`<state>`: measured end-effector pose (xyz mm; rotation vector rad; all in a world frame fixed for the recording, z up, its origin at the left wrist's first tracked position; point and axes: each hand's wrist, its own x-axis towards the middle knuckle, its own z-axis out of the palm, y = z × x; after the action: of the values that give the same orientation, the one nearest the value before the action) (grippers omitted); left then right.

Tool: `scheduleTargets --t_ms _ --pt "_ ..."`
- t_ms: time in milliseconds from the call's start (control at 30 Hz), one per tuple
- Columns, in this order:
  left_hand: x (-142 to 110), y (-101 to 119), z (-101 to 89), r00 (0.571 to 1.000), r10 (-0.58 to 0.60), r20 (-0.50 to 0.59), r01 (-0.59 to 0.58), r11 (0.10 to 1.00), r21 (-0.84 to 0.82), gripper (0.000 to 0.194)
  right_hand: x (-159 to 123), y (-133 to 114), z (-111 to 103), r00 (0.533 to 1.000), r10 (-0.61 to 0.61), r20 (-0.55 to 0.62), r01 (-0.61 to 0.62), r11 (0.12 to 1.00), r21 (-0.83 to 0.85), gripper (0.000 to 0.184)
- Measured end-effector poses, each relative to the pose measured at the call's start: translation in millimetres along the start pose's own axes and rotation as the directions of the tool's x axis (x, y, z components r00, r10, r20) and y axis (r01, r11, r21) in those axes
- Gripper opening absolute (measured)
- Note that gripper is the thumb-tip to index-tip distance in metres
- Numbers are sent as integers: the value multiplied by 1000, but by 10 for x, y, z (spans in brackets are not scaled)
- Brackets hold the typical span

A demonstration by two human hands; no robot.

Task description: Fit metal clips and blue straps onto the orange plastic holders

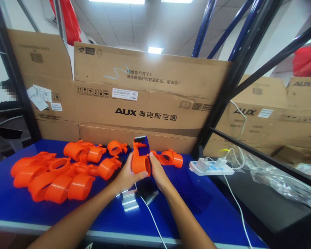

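Observation:
An orange plastic ring-shaped part (141, 165) is held upright between both hands, above the middle of the blue table (197, 207). My left hand (128, 175) grips its left side, with the thumb across the front of the ring. Against its right side presses my right hand (158, 170), thumb up near the rim; its other fingers are mostly hidden. A dark strip (140, 139) shows at the part's upper end. Just below the hands lie a shiny silvery piece (130, 200) and a dark glossy object (149, 193) whose kind I cannot make out.
Several similar orange parts (57, 189) cluster on the left; others (174, 158) lie behind my right hand. A white power strip (229, 170) with plugs sits at the right edge. A white cable (154, 218) crosses the front. Cardboard (98, 117) walls the back, beside a black frame post (217, 116).

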<state>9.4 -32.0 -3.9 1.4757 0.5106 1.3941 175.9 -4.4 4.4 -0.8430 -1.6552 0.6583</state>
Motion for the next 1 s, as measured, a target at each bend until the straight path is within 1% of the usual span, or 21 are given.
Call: scheduleTargets --t_ms 67,133,233,300,367,433,533,667,767,833,867,900,933,1000 --pt "18 -29 -17 997 -18 -76 17 1000 -14 96 9 -39 -10 998 60 1 -60 997 54 59" --pt "39 -55 -45 988 -18 -153 19 1000 2 97 8 -97 -25 993 110 39 -114 988 109 62" --pt "67 -81 -82 971 27 -239 -8 997 79 91 -12 -191 -47 984 117 133 -141 971 191 73" --pt "76 -95 -94 964 67 -258 -31 990 141 87 -23 -247 -60 977 96 192 -143 959 246 71" --pt "74 -108 -97 964 96 -249 -54 983 174 89 -25 -292 -78 966 80 248 -153 943 295 61" --pt "58 -116 -97 969 109 -221 -66 978 196 94 -19 -327 -101 953 72 295 -175 925 337 55" --pt "15 -105 -99 982 107 -155 -60 958 281 104 -11 -364 -129 940 75 332 -209 896 391 60" --pt "-22 -56 -94 991 120 -59 -86 908 411 115 -8 -391 -129 947 112 300 -237 875 422 66" --pt "-26 -18 -63 994 103 -23 -80 879 471 108 1 -393 -126 952 160 261 -262 869 421 63" --pt "-47 36 -33 997 73 -32 -44 833 552 102 10 -388 -133 952 195 236 -282 856 433 59" --pt "-73 85 -19 997 62 -35 -28 791 612 100 15 -385 -137 952 209 225 -291 847 444 57" --pt "-112 151 -10 998 58 -35 -19 731 682 100 19 -382 -142 951 221 216 -299 838 456 56" --pt "-164 238 -8 999 52 -5 -30 654 756 101 22 -381 -145 950 230 210 -304 831 466 55" --pt "-302 462 -44 994 82 73 -104 475 874 101 22 -385 -144 948 245 201 -314 821 477 54"
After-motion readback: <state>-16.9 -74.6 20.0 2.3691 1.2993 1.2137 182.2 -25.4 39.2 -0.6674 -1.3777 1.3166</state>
